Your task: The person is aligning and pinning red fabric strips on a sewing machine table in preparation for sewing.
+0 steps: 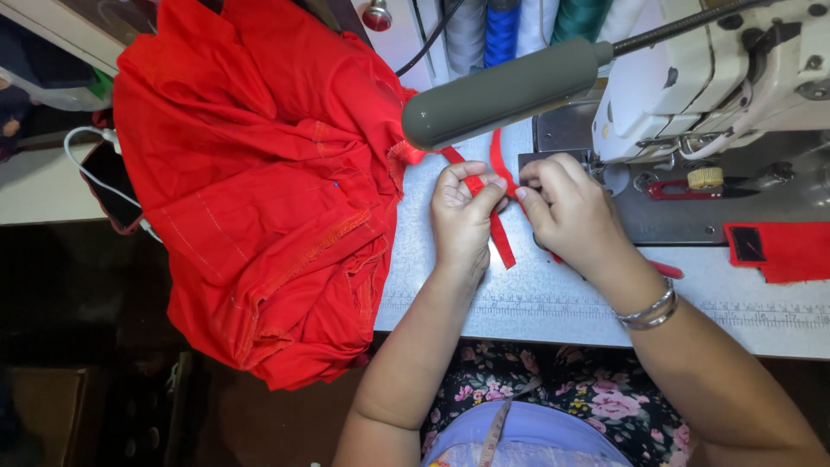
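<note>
Tabletop (553, 294): red strip (501, 238) between hands

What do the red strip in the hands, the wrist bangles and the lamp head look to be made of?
Red strip: soft woven or knit fabric, matte; it bends and folds between the left hand and right hand. Bangles: probably metal, silvery with bright glints. Lamp head: smooth matte grey, likely plastic or painted metal; cannot tell which.

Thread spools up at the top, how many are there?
4 thread spools: grey, blue, white and teal, side by side behind the lamp. More may be hidden.
</note>
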